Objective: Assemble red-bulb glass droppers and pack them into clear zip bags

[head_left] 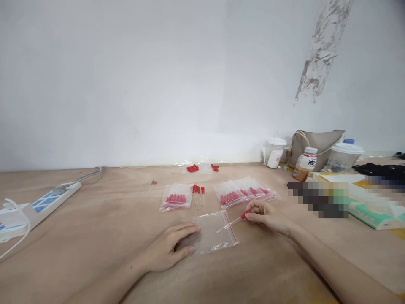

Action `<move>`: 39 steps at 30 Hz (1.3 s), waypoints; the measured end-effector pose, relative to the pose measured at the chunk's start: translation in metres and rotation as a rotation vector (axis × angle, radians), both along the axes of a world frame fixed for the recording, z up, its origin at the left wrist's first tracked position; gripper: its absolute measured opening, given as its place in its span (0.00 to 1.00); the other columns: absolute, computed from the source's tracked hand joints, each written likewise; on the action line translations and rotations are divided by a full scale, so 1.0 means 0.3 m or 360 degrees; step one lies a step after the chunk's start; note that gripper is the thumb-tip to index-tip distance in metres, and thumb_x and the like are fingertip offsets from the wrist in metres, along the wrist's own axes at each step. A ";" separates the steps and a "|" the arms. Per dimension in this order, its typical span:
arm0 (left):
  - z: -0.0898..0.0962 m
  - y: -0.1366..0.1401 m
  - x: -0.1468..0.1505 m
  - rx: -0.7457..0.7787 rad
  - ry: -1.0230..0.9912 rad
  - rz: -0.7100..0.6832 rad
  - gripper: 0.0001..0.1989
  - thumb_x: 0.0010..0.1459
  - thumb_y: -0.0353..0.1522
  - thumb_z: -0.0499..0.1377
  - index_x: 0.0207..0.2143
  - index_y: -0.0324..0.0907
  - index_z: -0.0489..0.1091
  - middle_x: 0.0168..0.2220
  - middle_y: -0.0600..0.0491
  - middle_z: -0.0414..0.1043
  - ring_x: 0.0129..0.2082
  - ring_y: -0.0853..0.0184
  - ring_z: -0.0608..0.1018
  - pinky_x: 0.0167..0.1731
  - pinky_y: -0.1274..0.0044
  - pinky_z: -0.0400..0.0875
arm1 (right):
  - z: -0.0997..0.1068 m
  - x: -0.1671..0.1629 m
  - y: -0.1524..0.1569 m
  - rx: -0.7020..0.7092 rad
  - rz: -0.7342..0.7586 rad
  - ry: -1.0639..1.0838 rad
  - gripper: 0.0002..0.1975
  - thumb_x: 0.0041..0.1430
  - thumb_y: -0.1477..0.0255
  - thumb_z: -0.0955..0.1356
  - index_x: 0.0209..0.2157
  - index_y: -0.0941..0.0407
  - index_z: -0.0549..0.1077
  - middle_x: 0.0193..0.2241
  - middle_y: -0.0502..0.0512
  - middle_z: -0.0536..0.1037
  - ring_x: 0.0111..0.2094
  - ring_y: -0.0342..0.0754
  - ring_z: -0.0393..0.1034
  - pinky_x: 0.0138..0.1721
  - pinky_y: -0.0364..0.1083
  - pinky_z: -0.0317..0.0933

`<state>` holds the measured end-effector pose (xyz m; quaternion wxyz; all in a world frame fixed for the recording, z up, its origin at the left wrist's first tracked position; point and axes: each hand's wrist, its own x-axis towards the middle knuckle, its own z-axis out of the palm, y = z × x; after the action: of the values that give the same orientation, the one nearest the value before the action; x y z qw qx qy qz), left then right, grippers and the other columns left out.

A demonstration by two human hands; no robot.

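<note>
My right hand (264, 215) pinches a glass dropper (234, 222) by its red rubber bulb. The dropper's glass tip lies over the red-striped mouth end of a clear zip bag (210, 236); I cannot tell whether it is inside. My left hand (167, 249) rests at the bag's left edge, thumb and fingers apart. Just beyond the bag lie several loose red-bulbed droppers (198, 196). A filled zip bag of droppers (176, 197) is to their left, and a row of overlapping filled bags (245, 192) to their right.
More red bulbs (192, 168) and clear plastic lie near the wall. On the left is a white power strip (47, 207) with cables. A lidded cup (276, 153), a drink bottle (305, 164), a grey bag (313, 143) and a green-white box (373, 215) stand on the right.
</note>
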<state>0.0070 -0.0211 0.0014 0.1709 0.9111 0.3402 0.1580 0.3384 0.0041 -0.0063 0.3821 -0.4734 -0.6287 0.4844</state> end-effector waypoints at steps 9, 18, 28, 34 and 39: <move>-0.007 0.004 0.000 0.0001 -0.0010 0.0017 0.22 0.57 0.38 0.52 0.55 0.50 0.55 0.54 0.54 0.60 0.53 0.62 0.62 0.51 0.69 0.57 | -0.050 -0.139 -0.029 0.0212 0.0033 -0.0267 0.14 0.42 0.63 0.70 0.25 0.60 0.69 0.16 0.45 0.63 0.18 0.36 0.51 0.19 0.38 0.44; 0.001 0.002 0.009 -0.0001 -0.0048 -0.0045 0.20 0.58 0.36 0.51 0.53 0.49 0.59 0.54 0.53 0.60 0.53 0.63 0.62 0.51 0.69 0.58 | -0.050 -0.157 -0.017 0.0310 0.0098 -0.0078 0.12 0.40 0.68 0.72 0.25 0.59 0.68 0.17 0.46 0.65 0.19 0.37 0.55 0.20 0.37 0.48; -0.003 0.003 0.013 -0.0013 -0.0075 -0.0031 0.20 0.57 0.35 0.52 0.53 0.49 0.59 0.53 0.54 0.61 0.52 0.63 0.63 0.51 0.69 0.57 | -0.021 -0.251 -0.072 0.0190 0.0211 -0.0197 0.16 0.51 0.60 0.63 0.26 0.59 0.72 0.21 0.50 0.70 0.22 0.39 0.60 0.23 0.39 0.53; -0.001 0.000 0.020 -0.0016 -0.0076 -0.0037 0.19 0.57 0.34 0.52 0.52 0.49 0.60 0.54 0.54 0.60 0.53 0.63 0.63 0.51 0.69 0.58 | -0.051 -0.294 -0.097 0.0285 -0.0054 -0.0333 0.14 0.35 0.66 0.72 0.26 0.59 0.72 0.23 0.49 0.67 0.21 0.39 0.59 0.22 0.39 0.53; 0.002 -0.003 0.028 -0.0003 -0.0092 -0.0053 0.19 0.57 0.34 0.52 0.53 0.50 0.59 0.53 0.54 0.61 0.53 0.63 0.63 0.51 0.70 0.58 | -0.071 -0.310 -0.095 0.0220 -0.0157 -0.0109 0.09 0.39 0.69 0.70 0.25 0.59 0.73 0.21 0.48 0.64 0.20 0.38 0.58 0.21 0.39 0.55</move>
<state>0.0155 -0.0220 0.0019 0.1842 0.9115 0.3201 0.1809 0.2455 -0.0245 -0.0276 0.4154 -0.4927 -0.6493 0.4039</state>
